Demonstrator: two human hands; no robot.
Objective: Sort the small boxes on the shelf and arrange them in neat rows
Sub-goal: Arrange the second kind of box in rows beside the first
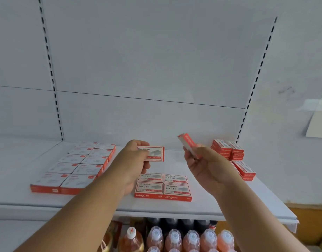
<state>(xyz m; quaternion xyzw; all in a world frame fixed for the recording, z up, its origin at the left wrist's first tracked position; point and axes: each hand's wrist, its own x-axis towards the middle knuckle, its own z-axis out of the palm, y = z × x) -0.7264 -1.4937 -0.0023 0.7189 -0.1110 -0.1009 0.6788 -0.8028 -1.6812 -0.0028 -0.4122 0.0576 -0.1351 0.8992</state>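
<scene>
shelf (20, 186): white, flat board with a white back panel; slotted uprights (51, 70) at left and right of the bay.
left block (74, 168): red-and-white small boxes lying flat, two columns running front to back, five deep, touching side by side; long axes across the shelf, red edges facing front.
left hand (133, 160): raised above the shelf, fingers and thumb curled round one box.
box in left hand (154, 153): printed face toward the person, roughly level, long axis left-right; held over the bare strip behind the middle block, clear of the shelf.
middle block (163, 186): four boxes flat in a two-by-two square, touching; faces up, text upright to the viewer, long axes left-right, at the front edge. Left wrist covers its left rear corner.
right hand (205, 164): raised, palm toward the person, fingers pinching a second box.
box in right hand (188, 144): tilted on edge, long axis running from upper left to lower right, narrow side showing; in the air, apart from the other held box.
right pile (227, 149): boxes stacked in layers near the back at the right upright, less squared.
front right stack (244, 169): couple of boxes angled, partly behind the right forearm.
below shelf: bottles (174, 239) with orange liquid and clear caps, dark bottles behind.
</scene>
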